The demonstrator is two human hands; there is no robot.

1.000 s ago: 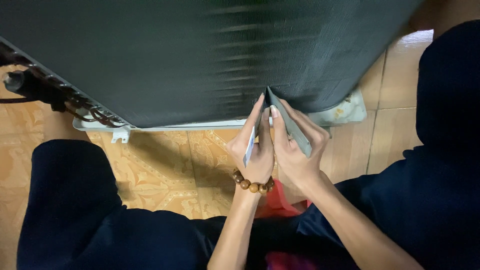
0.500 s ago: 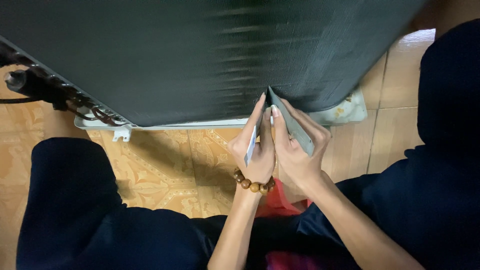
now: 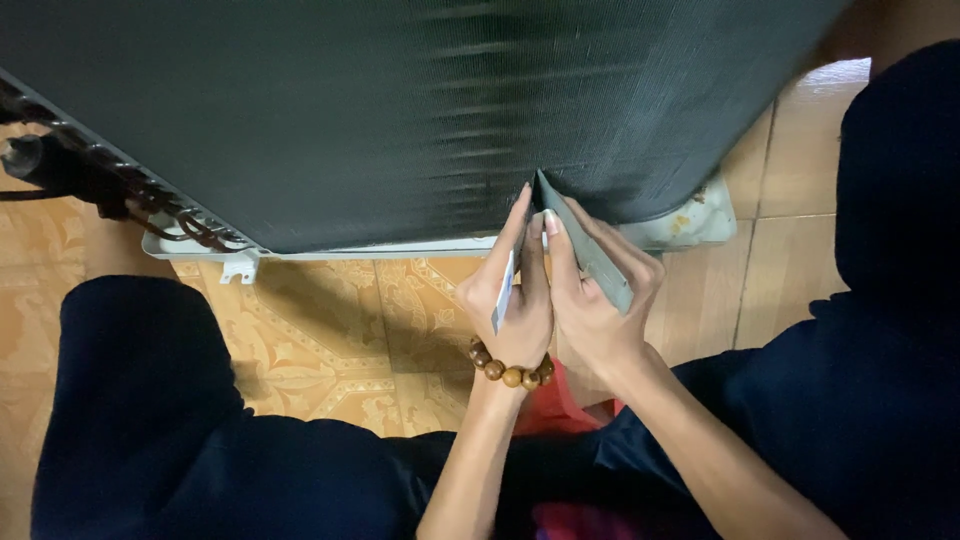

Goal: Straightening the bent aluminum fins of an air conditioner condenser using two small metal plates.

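Note:
A large dark finned coil panel (image 3: 400,110) of an air-conditioner unit fills the top of the head view. My left hand (image 3: 508,300), with a brown bead bracelet (image 3: 508,370) at the wrist, pinches a thin white card (image 3: 503,290) edge-on against the fins. My right hand (image 3: 592,305) is beside it, holding a flat grey card (image 3: 588,255) with its corner pushed into the fins. Both hands touch each other at the lower right part of the panel.
The unit rests on a pale metal base tray (image 3: 690,225) over patterned tan floor tiles (image 3: 340,320). Copper tube bends (image 3: 120,185) line the panel's left edge. My dark-clothed knees sit at left (image 3: 140,400) and right (image 3: 880,300). Something red (image 3: 560,405) lies below my wrists.
Almost nothing: the view shifts slightly, and both hands stay pressed to the same spot on the fins.

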